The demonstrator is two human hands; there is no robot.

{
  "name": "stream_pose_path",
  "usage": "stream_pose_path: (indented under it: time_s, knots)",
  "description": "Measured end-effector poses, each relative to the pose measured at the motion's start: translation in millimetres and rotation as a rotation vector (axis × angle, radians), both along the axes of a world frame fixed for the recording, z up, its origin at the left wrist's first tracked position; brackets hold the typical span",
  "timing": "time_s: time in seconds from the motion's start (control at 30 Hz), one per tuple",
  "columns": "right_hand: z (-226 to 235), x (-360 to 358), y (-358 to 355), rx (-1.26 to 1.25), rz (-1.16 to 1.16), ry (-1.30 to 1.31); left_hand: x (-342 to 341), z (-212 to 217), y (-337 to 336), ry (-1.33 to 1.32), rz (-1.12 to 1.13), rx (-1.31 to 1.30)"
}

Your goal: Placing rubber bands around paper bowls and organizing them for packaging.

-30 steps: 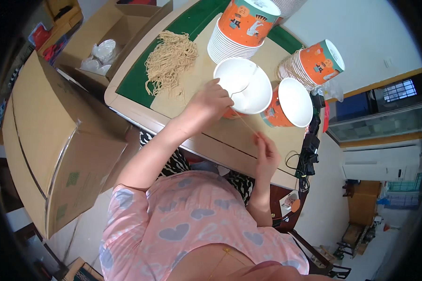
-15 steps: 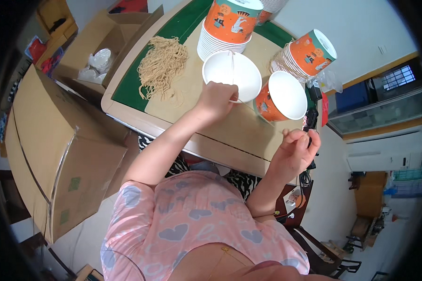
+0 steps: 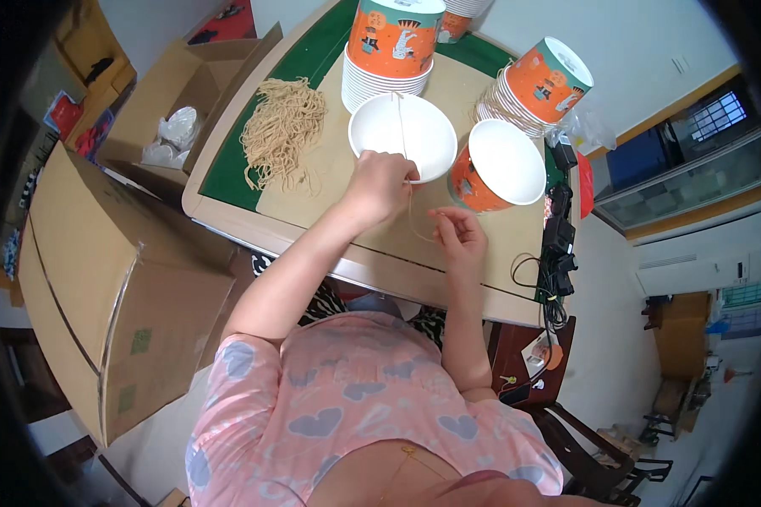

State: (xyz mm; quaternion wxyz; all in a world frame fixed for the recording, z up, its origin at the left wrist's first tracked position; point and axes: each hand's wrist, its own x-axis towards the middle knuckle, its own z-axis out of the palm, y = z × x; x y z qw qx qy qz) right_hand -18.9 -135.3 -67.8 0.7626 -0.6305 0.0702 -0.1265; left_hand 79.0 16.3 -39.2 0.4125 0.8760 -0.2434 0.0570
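Observation:
A paper bucket (image 3: 431,135) is tipped so its white inside faces me. One tan string (image 3: 402,127) runs across its mouth from the far rim to the near rim. My left hand (image 3: 380,184) is closed on the near rim, pinching the string there. From that rim, a loose length of string hangs in a curve toward my right hand (image 3: 462,237), whose thumb and finger are pinched together at its end. Just to the right, a second orange paper bucket (image 3: 507,165) leans with its white inside showing.
A tangled heap of tan strings (image 3: 286,131) lies at the table's left. Behind the buckets stands a tall bucket stack (image 3: 393,46); another stack (image 3: 539,89) lies tilted at right, strings around it. Black power adapters (image 3: 558,241) line the right edge. Cardboard boxes (image 3: 131,296) stand left.
My right hand has come left and in toward the bucket, with the string now slack between the hands. My left hand still grips the near rim.

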Motion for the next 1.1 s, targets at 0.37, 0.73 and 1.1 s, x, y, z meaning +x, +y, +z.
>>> stream_pose_path:
  time_s: [0.37, 0.73, 1.1]
  knots:
    - [-21, 5, -2, -0.08, -0.071, 0.005, -10, -5, 1, -0.078, -0.071, 0.057]
    - [-17, 12, 3, -0.112, -0.042, 0.093, -10, -13, -7, -0.278, 0.039, 0.039]
    - [-28, 34, 19, -0.059, -0.103, -0.055, -12, -4, -5, -0.114, 0.001, 0.031]
